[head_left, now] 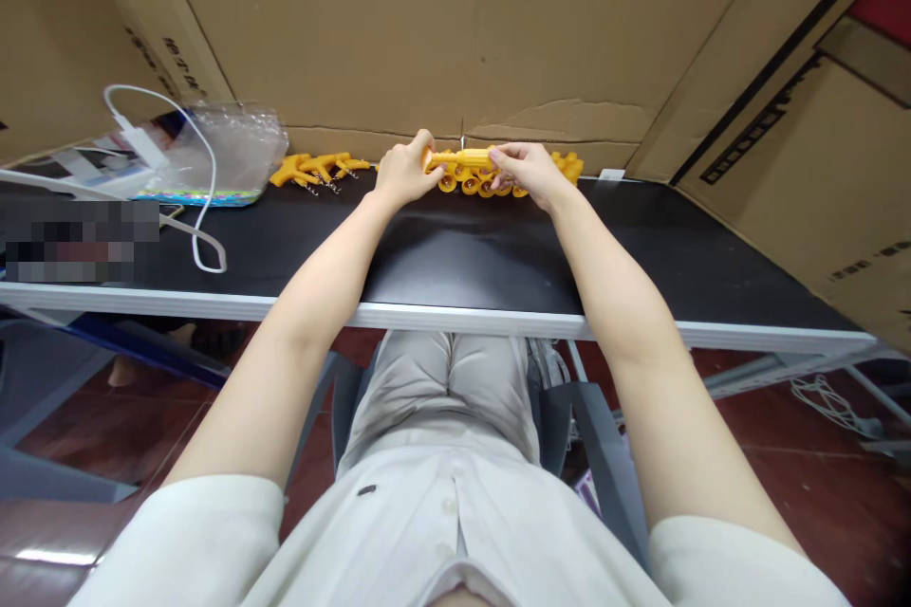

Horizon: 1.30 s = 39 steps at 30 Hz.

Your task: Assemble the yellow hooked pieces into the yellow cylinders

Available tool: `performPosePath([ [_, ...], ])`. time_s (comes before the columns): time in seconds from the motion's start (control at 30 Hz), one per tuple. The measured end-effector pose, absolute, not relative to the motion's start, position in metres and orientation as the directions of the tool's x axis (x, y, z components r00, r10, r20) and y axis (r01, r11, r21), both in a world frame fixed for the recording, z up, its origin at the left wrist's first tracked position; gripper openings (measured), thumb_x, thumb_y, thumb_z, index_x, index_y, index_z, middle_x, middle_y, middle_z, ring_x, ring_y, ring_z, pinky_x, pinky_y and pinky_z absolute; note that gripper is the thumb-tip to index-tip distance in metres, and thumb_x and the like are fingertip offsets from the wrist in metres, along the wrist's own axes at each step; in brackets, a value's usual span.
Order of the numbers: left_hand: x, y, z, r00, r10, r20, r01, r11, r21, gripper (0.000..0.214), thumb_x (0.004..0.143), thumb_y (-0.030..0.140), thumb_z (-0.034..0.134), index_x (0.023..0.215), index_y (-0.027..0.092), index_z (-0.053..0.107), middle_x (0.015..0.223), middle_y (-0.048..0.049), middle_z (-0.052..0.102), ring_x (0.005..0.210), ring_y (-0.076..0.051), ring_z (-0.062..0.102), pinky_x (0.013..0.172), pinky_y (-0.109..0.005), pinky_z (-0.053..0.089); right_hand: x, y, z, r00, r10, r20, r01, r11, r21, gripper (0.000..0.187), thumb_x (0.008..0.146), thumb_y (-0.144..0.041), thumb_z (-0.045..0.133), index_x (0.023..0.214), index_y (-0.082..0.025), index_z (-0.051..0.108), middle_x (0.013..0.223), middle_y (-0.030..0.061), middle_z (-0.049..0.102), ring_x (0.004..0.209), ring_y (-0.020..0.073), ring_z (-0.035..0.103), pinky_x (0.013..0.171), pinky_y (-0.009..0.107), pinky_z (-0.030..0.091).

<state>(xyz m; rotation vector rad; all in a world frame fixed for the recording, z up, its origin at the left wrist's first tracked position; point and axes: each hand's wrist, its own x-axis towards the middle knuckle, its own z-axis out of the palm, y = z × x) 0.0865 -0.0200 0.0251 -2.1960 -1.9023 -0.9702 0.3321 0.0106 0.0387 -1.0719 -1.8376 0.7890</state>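
Note:
A long yellow plastic part (473,156), ribbed in the middle and with a round end at the left, spans the gap between my two hands. My left hand (408,173) is closed on its left end, the thumb pointing right. The fingers of my right hand (529,173) pinch its right end. Just under and behind it, a row of yellow parts with round cup-like ends (470,186) lies on the black tabletop (470,251), partly hidden by my right hand. Left of my left hand lies a pile of yellow pieces with metal spirals (320,169).
A clear plastic bag (228,147) lies at the back left, near a white cable (213,251) and a white plug (144,144). Cardboard walls (470,28) close off the back and sides. A small white label (611,174) lies at the back right. The table's metal edge (470,319) runs before my lap.

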Motion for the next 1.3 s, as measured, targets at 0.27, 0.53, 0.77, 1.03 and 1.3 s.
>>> performPosePath([
  [0.27, 0.086, -0.02, 0.026, 0.046, 0.85, 0.525, 0.897, -0.266, 0.353, 0.046, 0.101, 0.047, 0.072, 0.144, 0.03, 0.067, 0.116, -0.013, 0.081, 0.124, -0.043, 0.073, 0.11, -0.05, 0.054, 0.328, 0.008, 0.04, -0.233, 0.908, 0.348, 0.341, 0.411, -0.845, 0.068, 0.086, -0.09, 0.078, 0.092, -0.022, 0.074, 0.085, 0.007, 0.074, 0.075, 0.0241, 0.078, 0.073, 0.039, 0.065],
  [0.53, 0.083, -0.01, 0.02, 0.038, 0.808, 0.588, 0.907, -0.275, 0.319, 0.04, 0.097, 0.044, 0.071, 0.133, 0.028, 0.071, 0.105, -0.0117, 0.082, 0.111, -0.04, 0.076, 0.103, -0.046, 0.057, 0.321, 0.007, 0.043, -0.179, 0.938, 0.298, 0.252, 0.337, -0.907, 0.066, 0.088, -0.084, 0.081, 0.082, -0.02, 0.071, 0.074, 0.0047, 0.071, 0.06, 0.0151, 0.069, 0.063, 0.03, 0.061],
  [0.77, 0.086, -0.011, 0.021, 0.038, 0.806, 0.59, 0.923, -0.255, 0.288, 0.04, 0.095, 0.042, 0.07, 0.132, 0.027, 0.07, 0.107, -0.0127, 0.082, 0.11, -0.041, 0.077, 0.102, -0.048, 0.057, 0.31, 0.005, 0.043, -0.093, 0.977, 0.194, 0.105, 0.203, -0.973, 0.055, 0.093, -0.072, 0.084, 0.088, -0.019, 0.071, 0.067, 0.0022, 0.065, 0.057, 0.0146, 0.065, 0.054, 0.026, 0.058],
  [1.03, 0.084, -0.007, 0.019, 0.045, 0.806, 0.59, 0.915, -0.27, 0.299, 0.037, 0.096, 0.038, 0.071, 0.131, 0.028, 0.068, 0.11, -0.0119, 0.082, 0.111, -0.04, 0.077, 0.102, -0.048, 0.057, 0.326, -0.003, 0.047, -0.231, 0.933, 0.276, 0.156, 0.316, -0.936, 0.049, 0.084, -0.06, 0.097, 0.105, -0.021, 0.076, 0.094, 0.0028, 0.076, 0.079, 0.0174, 0.078, 0.07, 0.027, 0.063],
  [1.3, 0.089, -0.014, 0.025, 0.033, 0.814, 0.58, 0.924, -0.247, 0.294, 0.037, 0.099, 0.038, 0.07, 0.133, 0.026, 0.067, 0.111, -0.013, 0.082, 0.113, -0.042, 0.078, 0.103, -0.049, 0.058, 0.32, -0.017, 0.055, -0.236, 0.917, 0.321, 0.159, 0.362, -0.918, 0.042, 0.085, -0.053, 0.099, 0.091, -0.02, 0.073, 0.081, 0.0025, 0.074, 0.079, 0.0193, 0.077, 0.078, 0.031, 0.064],
])
